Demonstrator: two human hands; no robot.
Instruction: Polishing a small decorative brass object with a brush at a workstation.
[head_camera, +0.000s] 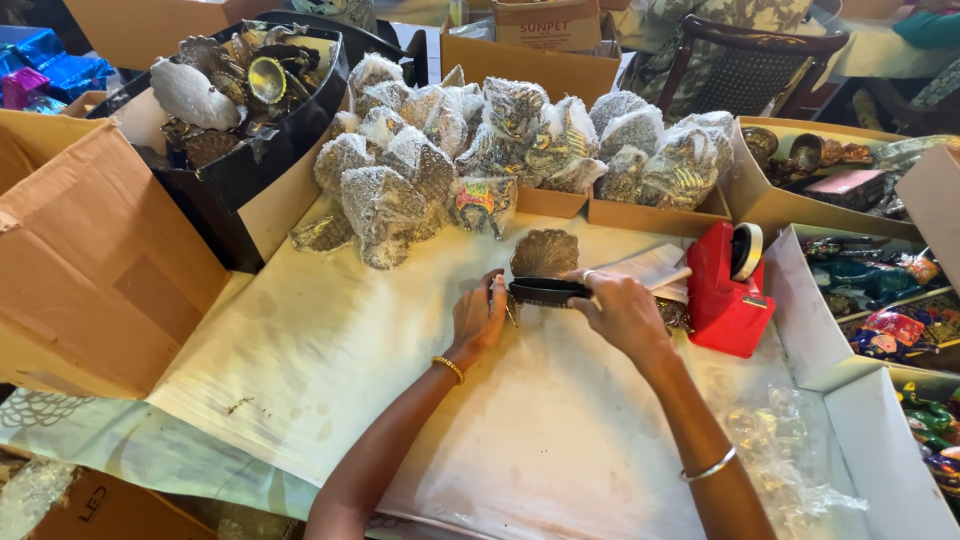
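My left hand (478, 318) and my right hand (622, 312) meet in the middle of the white foam-covered work surface (400, 380). Both grip a flat dark piece (545, 291) with a fan-shaped brown metal ornament (545, 253) standing up from it. My left hand holds its left end, my right hand its right end. A white cloth or paper (650, 267) lies just behind my right hand. A gold bangle is on my left wrist, a silver one on my right forearm.
Several net-wrapped ornaments (420, 160) are heaped behind the hands. A red tape dispenser (728, 285) stands right of them. A black box of metal ornaments (240, 90) sits at the back left, cardboard boxes (90, 260) at the left, trays of coloured items (880, 290) at the right.
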